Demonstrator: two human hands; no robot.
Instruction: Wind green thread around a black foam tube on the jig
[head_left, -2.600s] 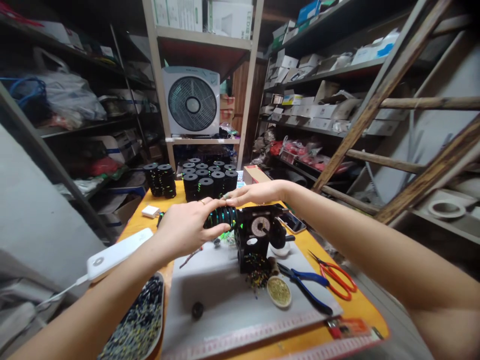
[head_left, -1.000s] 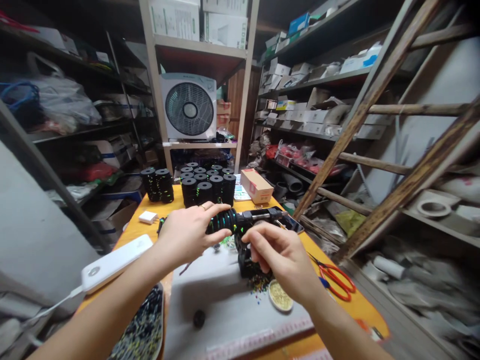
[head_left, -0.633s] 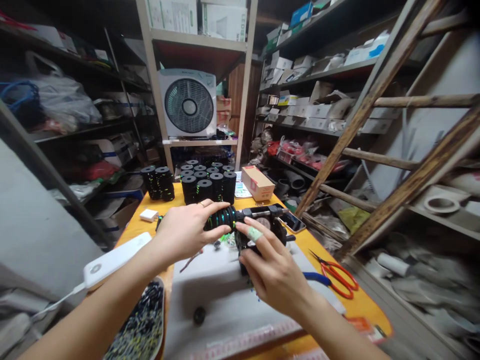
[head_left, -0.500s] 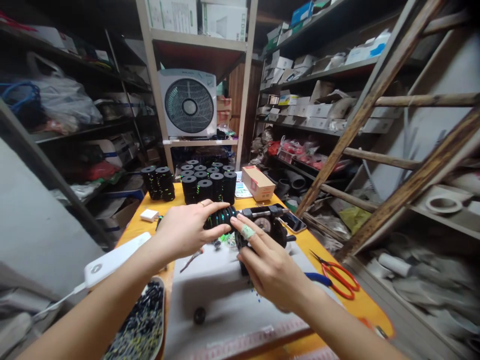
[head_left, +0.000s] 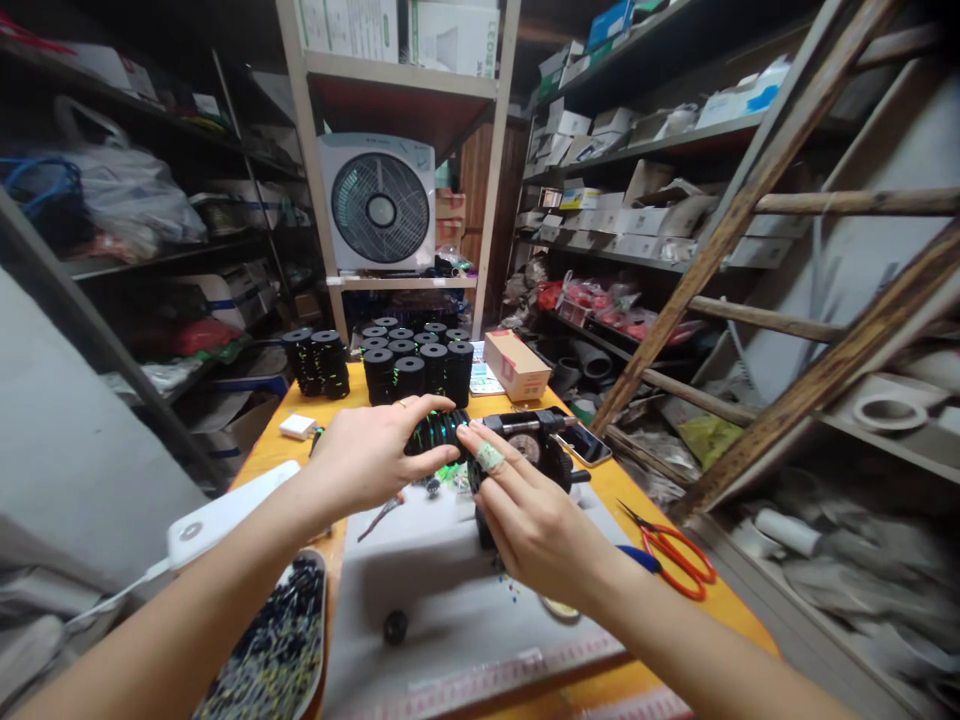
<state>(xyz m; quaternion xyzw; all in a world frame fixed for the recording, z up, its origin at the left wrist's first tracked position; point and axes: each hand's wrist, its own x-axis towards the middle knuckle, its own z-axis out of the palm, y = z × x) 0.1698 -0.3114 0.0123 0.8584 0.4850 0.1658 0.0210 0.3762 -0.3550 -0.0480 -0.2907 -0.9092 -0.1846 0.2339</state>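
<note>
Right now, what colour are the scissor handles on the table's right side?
Orange-red, seen in the head view: the scissors lie on the yellow table.

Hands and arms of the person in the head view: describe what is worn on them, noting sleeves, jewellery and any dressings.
Both forearms are bare, with no sleeves in view. The left hand wears a thin ring on one finger. The right hand has a pale green strip of tape wrapped round its index finger. No gloves or watch show.
</note>
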